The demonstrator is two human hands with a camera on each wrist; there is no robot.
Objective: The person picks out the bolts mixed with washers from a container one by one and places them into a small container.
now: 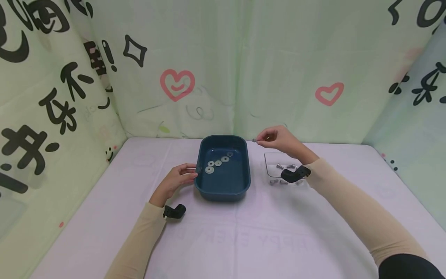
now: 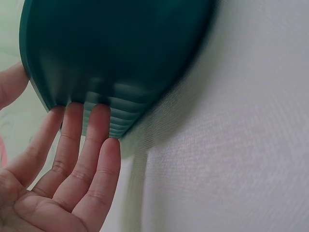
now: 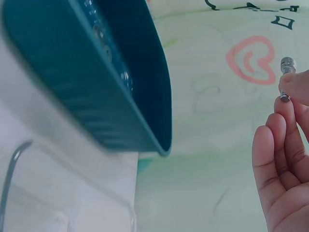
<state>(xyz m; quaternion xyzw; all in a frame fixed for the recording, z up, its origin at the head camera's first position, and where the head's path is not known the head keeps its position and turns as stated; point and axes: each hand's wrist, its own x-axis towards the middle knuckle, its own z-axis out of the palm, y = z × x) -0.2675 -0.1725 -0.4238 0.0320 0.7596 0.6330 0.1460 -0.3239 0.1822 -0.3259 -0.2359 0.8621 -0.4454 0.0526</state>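
Note:
A dark blue plastic bin [image 1: 223, 190] stands on the table with several washers [image 1: 217, 163] on its floor. At its left side is my left hand [image 1: 177, 180]. The left wrist view shows extended fingertips [image 2: 100, 113] on the bin's outer wall and the thumb at the rim. Beyond the bin's back right corner my right hand [image 1: 280, 141] is raised, pinching a small metal bolt [image 3: 288, 65] between thumb and fingers. The right wrist view shows the bolt's knurled head sticking out above the thumb. Washers inside the bin are partly hidden there by its wall.
Right of the bin sits a clear tray [image 1: 266, 166] with several bolts [image 1: 290, 166] in and around it, partly covered by my right wrist. Printed curtains [image 1: 216, 108] rise behind the table's [image 1: 223, 240] back edge and on both sides.

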